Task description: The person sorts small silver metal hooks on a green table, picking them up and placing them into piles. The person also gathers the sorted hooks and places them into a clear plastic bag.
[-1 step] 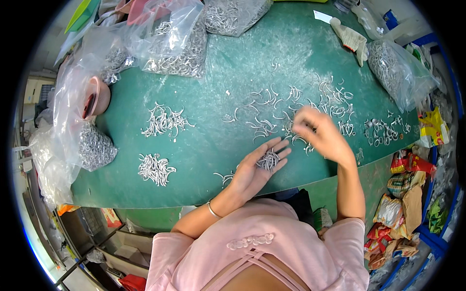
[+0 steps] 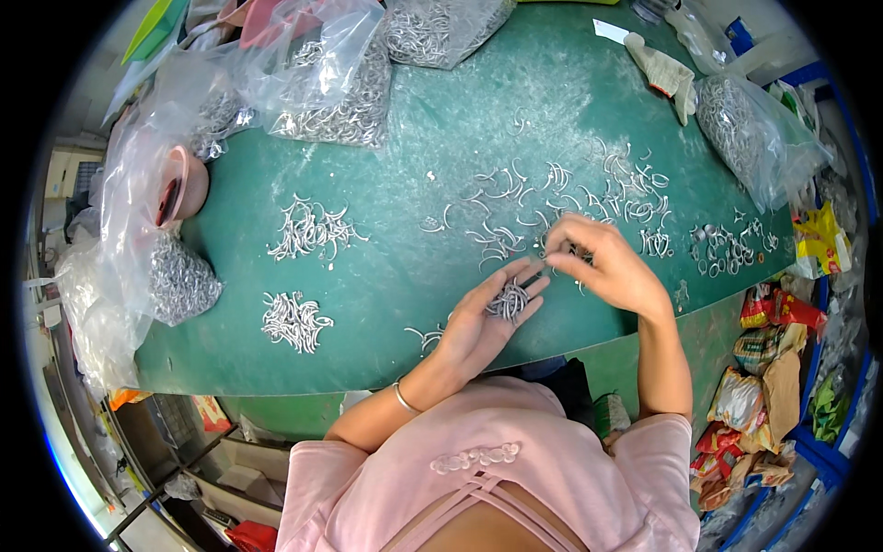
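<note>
My left hand [image 2: 474, 322] is palm up over the table's near side, fingers stretched, cradling a heap of small curved grey metal pieces [image 2: 508, 300]. My right hand [image 2: 598, 260] is beside its fingertips, thumb and fingers pinched together. What that pinch holds is too small to make out. Beyond and around the right hand, loose curved metal pieces [image 2: 501, 241] lie scattered on the green table [image 2: 386, 267]. Two piles of such pieces sit to the left: a looser far pile [image 2: 313, 228] and a tighter near pile [image 2: 294, 322]. A few strays [image 2: 426, 339] lie left of my left wrist.
Clear plastic bags of metal pieces stand at the back [image 2: 340, 110], left [image 2: 182, 281] and right [image 2: 736, 124]. A pink cup [image 2: 191, 184] lies tipped at the left. Small rings [image 2: 717, 253] lie on the right, a work glove [image 2: 664, 74] far right.
My right hand has moved a little nearer, toward my left fingertips, its fingers pinched. My left hand and its heap have stayed almost still.
</note>
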The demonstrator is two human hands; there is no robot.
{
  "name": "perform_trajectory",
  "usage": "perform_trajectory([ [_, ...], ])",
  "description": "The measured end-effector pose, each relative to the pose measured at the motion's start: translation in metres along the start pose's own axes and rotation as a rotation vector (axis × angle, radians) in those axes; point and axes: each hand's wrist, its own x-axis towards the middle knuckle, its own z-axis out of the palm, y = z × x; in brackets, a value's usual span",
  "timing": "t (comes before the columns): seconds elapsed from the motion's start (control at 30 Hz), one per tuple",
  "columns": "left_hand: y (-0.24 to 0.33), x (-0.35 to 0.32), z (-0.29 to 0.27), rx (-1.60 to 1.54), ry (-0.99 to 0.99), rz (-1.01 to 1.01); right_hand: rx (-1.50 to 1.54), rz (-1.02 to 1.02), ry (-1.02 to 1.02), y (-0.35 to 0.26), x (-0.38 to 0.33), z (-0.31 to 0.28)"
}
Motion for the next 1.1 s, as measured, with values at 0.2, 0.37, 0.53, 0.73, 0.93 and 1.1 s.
perform_trajectory([
  [0.2, -0.002, 0.004, -0.018, -0.054, -0.131, -0.113, -0.446, 0.058, 0.329, 0.035, 0.010, 0.013],
  [0.37, 0.002, -0.001, -0.016, -0.062, -0.094, -0.155, -0.467, -0.048, 0.190, 0.025, -0.002, 0.027],
  [0.53, 0.002, 0.001, -0.027, -0.103, -0.156, -0.121, -0.337, 0.045, 0.414, 0.032, -0.027, 0.010],
  [0.73, 0.000, -0.004, -0.012, -0.010, 0.017, -0.052, -0.707, 0.170, 0.332, 0.022, -0.045, 0.032],
  [0.93, -0.001, -0.003, -0.013, -0.055, -0.104, -0.071, -0.427, 0.021, 0.347, 0.021, -0.022, 0.062],
  [1.1, 0.001, -0.006, -0.014, -0.015, -0.167, -0.123, -0.243, -0.059, 0.500, 0.027, 0.007, 0.077],
])
